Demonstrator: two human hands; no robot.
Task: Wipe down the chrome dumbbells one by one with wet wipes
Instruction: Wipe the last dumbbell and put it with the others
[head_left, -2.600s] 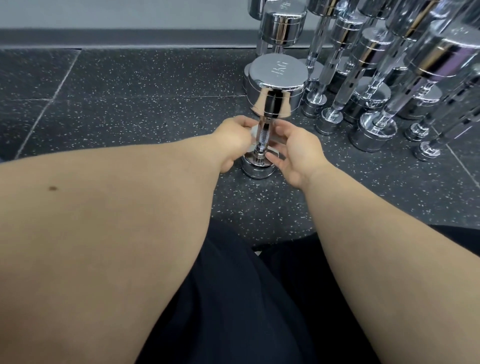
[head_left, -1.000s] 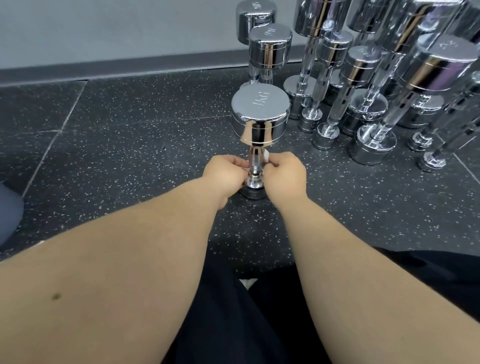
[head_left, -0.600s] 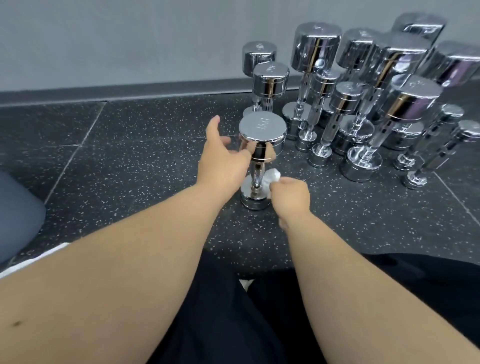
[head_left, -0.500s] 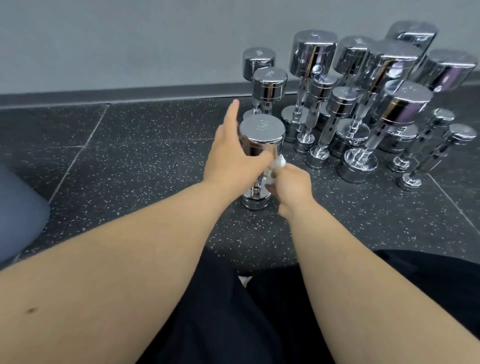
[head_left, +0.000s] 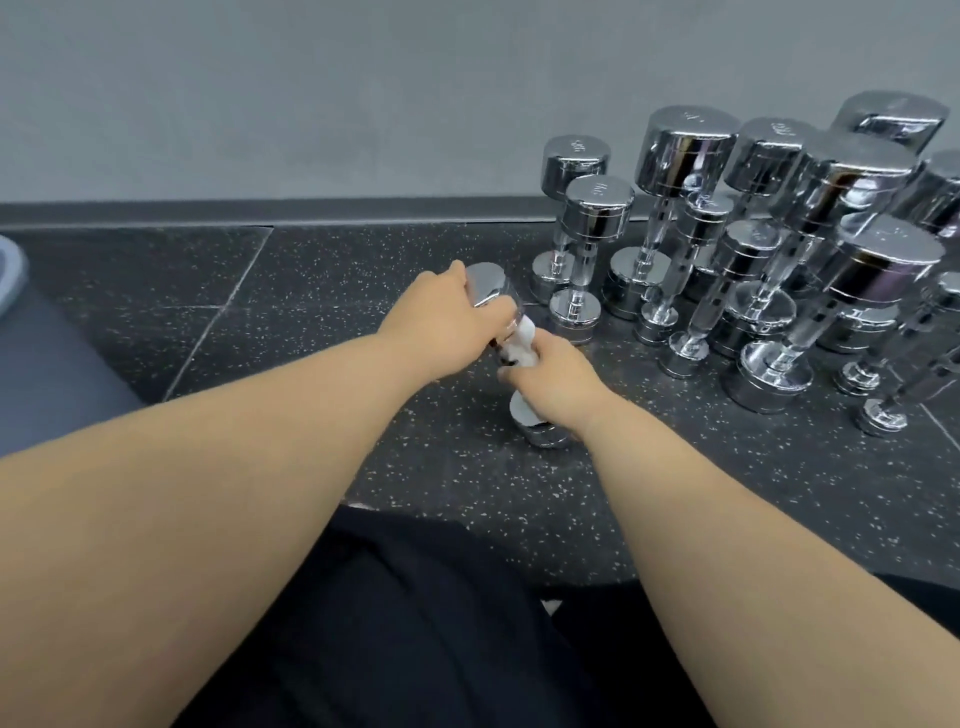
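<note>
A chrome dumbbell leans to the left on the speckled floor, its lower head down and its upper head tipped away. My left hand grips the upper head from the left. My right hand holds a white wet wipe wrapped round the handle, just below the upper head. The handle itself is mostly hidden by the wipe and my fingers.
Several more chrome dumbbells stand upright in a cluster at the right, close to the grey wall. A grey object lies at the left edge. My dark-clothed legs fill the bottom of the view.
The dumbbell stood upright before and now leans left. My left hand rose from the handle to the upper head and took hold of it. My right hand moved the wipe up the handle.
</note>
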